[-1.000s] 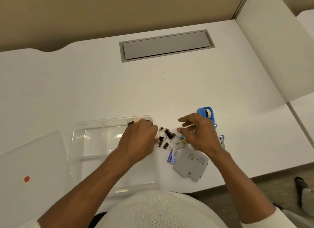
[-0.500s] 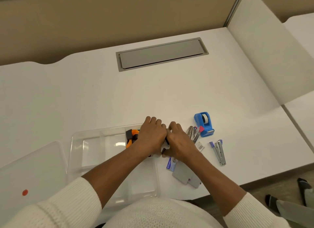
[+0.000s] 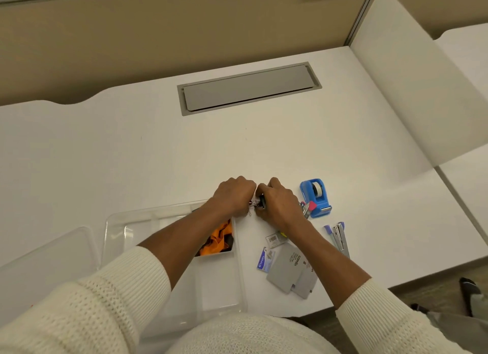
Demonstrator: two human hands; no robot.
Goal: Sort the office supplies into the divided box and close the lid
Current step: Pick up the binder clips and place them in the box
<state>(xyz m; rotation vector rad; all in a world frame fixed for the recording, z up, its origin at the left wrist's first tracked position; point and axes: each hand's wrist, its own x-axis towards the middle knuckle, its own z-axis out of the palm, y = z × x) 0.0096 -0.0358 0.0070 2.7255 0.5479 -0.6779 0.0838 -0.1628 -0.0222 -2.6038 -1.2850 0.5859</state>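
Both of your hands have slid a little farther from you since half a second ago, staying knuckle to knuckle. Your left hand (image 3: 233, 195) and right hand (image 3: 277, 204) are cupped together around a heap of small black binder clips (image 3: 257, 204), fingers curled shut on them, probably to scoop the loose lot in one go. Just beneath your left wrist sits the clear plastic divided box (image 3: 171, 221), rigid and glossy, with something orange (image 3: 217, 238) already in one compartment. Beside your right wrist lie flat grey staple packs (image 3: 286, 270); beyond your right hand stand a blue tape dispenser (image 3: 315, 197) and a slim metal stapler (image 3: 340, 238). Left of the box, its lid (image 3: 45, 258) rests on the tabletop (image 3: 132, 155).
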